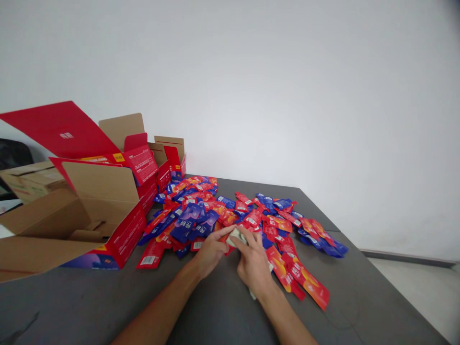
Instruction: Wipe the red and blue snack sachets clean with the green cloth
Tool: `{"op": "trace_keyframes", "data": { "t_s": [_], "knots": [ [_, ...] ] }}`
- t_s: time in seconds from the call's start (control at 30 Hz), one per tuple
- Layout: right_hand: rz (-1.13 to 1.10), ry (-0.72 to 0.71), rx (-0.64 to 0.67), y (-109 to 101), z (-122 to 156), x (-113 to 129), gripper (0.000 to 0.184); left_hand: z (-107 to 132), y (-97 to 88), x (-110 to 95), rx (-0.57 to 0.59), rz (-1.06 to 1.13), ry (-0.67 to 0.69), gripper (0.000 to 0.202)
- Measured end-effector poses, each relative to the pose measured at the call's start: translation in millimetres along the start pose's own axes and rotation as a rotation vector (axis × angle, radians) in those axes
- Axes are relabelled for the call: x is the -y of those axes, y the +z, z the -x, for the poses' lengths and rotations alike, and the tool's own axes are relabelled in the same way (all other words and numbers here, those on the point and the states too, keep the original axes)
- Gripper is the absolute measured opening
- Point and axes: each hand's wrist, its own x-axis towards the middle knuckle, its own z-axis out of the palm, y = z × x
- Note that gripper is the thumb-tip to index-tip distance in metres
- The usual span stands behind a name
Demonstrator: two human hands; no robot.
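Close together over the front of the packet pile, my two hands meet around a red-orange packet (223, 238) and a pale cloth (235, 235). My left hand (211, 252) is closed, with thumb and fingers pinching the packet at its left side. Bent over the cloth, the fingers of my right hand (252, 256) press it against the packet. A loose end of whitish cloth shows below my right wrist. Most of the packet is hidden by the hands and cloth. Around them lie many red packets (251, 218) and blue packets (185, 225), overlapping in a loose heap.
An open cardboard box (124, 232), red outside and brown inside, stands at the left with its flaps spread. More open red boxes (142, 165) stand behind it along the dark table (212, 311). Several packets (321, 239) lie at the right. A white wall rises behind.
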Motion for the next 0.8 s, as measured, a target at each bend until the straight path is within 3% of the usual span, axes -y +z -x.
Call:
{"op": "trace_keyframes", "data": {
  "t_s": [0.1, 0.17, 0.23, 0.37, 0.47, 0.6, 0.7, 0.8],
  "knots": [
    [0.050, 0.123, -0.189, -3.1, -0.6, -21.9, 0.068, 1.1, 8.1, 0.5, -0.019, 0.013, -0.017, 0.069],
    [0.050, 0.133, -0.231, -3.5, -0.4, -29.4, 0.066, 1.1, 10.9, 1.2, -0.015, 0.055, -0.008, 0.069],
    [0.031, 0.085, -0.192, -1.7, 0.2, -25.5, 0.067, 0.4, 10.0, 1.7, -0.015, 0.093, 0.017, 0.070],
    [-0.047, -0.056, 0.003, 4.0, 0.6, 1.6, 0.074, -2.7, 0.8, 1.9, -0.017, 0.149, 0.052, 0.072],
    [-0.086, -0.053, 0.029, 5.5, -0.3, 8.4, 0.073, -5.0, -4.5, 3.1, -0.044, 0.200, 0.065, 0.059],
    [-0.088, 0.075, -0.136, 5.6, 0.2, -9.2, 0.063, -5.6, -2.1, 4.9, -0.144, 0.192, 0.078, 0.041],
    [-0.119, 0.171, -0.241, 5.8, 1.4, -17.5, 0.054, -5.3, 1.0, 4.2, -0.183, 0.207, 0.082, 0.043],
    [-0.189, 0.189, -0.256, 5.0, 1.3, -10.1, 0.048, -5.9, -0.2, 2.0, -0.207, 0.215, 0.095, 0.048]
  ]
}}
